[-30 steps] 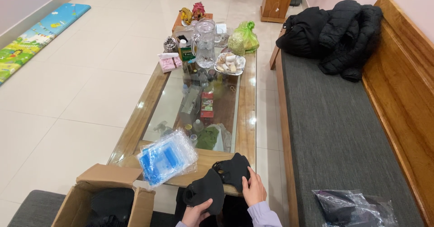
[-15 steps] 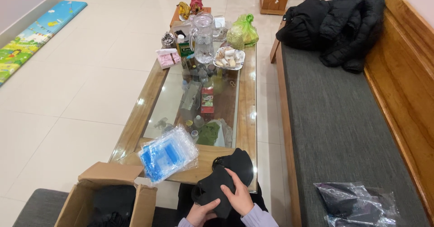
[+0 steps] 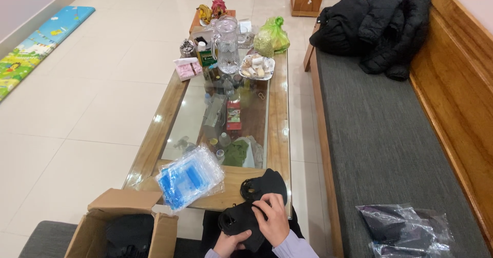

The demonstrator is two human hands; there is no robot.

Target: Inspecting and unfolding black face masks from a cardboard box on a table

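- The left hand is sitting low at the near end of the coffee table, fingers curled shut around the bottom of a black cloth piece.
- The right hand is lying on top of the same black cloth piece, fingers bent down and pressing on it, wrist coming in from the lower right.
- The black cloth piece is hanging over the near edge of the coffee table, partly off it.
- A second black piece is lying on the coffee table, just past the hands.
- A clear bag of blue things is resting on the near left corner of the coffee table.
- An open cardboard box is sitting beside that corner, lower down.
- A glass jug is standing at the far end of the coffee table.
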